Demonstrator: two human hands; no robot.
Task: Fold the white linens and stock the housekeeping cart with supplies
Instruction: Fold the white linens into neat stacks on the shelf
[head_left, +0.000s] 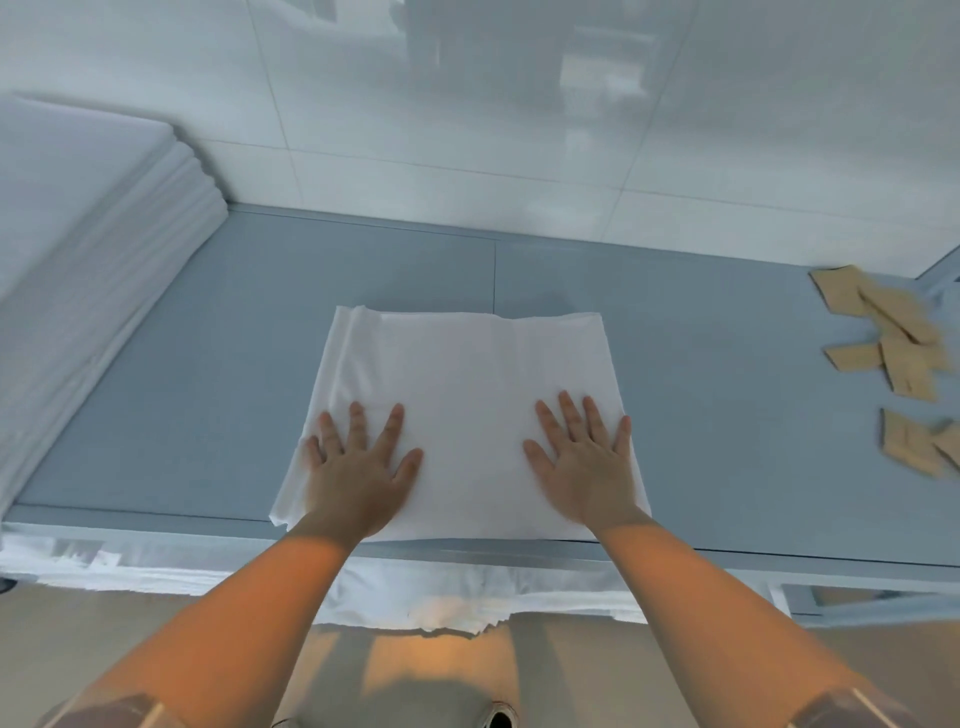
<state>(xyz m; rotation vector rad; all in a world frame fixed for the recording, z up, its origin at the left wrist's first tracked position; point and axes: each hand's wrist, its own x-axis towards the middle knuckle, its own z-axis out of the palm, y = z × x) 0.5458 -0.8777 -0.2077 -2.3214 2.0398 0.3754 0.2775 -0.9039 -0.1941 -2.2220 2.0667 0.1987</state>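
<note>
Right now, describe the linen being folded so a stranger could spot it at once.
On the grey-blue table, look to the middle of its near edge. The single flat white folded linen lies there under the left hand and right hand, unlike the tall stack of white linens far left.

A white folded linen (467, 415) lies flat under both grips, its near edge at the bench (208, 364) front. A tall stack of folded linens (93, 249) sits far left of the left grip (358, 467).
</note>
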